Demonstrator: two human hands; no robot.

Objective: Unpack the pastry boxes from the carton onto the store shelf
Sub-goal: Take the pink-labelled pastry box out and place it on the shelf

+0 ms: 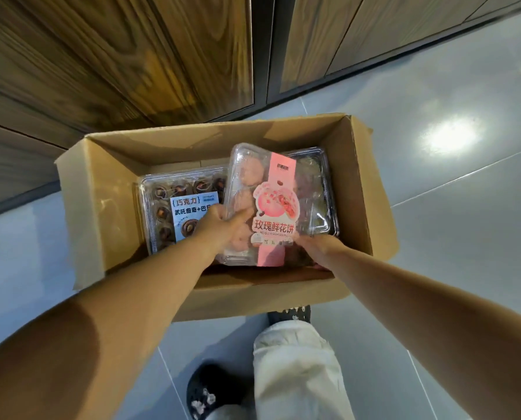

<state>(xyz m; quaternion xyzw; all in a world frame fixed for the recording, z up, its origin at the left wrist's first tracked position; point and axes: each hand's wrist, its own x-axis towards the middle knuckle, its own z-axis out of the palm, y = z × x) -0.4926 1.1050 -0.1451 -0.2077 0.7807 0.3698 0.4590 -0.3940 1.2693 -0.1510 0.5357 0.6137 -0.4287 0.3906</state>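
In the head view, an open cardboard carton (80,207) sits on a glossy grey tiled floor (435,222) in the middle of the frame, its flaps folded outward, with dark wood-grain cabinet fronts (116,56) filling the upper left and upper middle of the frame. Both bare forearms reach down from the lower corners into the carton. The left hand (219,227) grips the left edge of a clear plastic pastry box with a pink label (275,204), thumb lying on the lid and the fingers (222,212) wrapped around the side. The right hand (316,247) holds the same box at its near right corner; its fingers are tucked under the box and mostly hidden, so their exact curl cannot be told, though the hand is plainly closed on the box. This pink-labelled box is tilted, raised above what lies beneath, and sits right of centre inside the carton. Under its right side another clear box (322,189) shows, lying in the carton. To the left, flat on the carton's bottom, lies a clear box with a blue label (177,207) holding dark round pastries, partly covered by the left hand. At the bottom of the frame are a pale trouser leg (295,368) and a dark shoe (204,389) standing on the floor, just in front of the carton.
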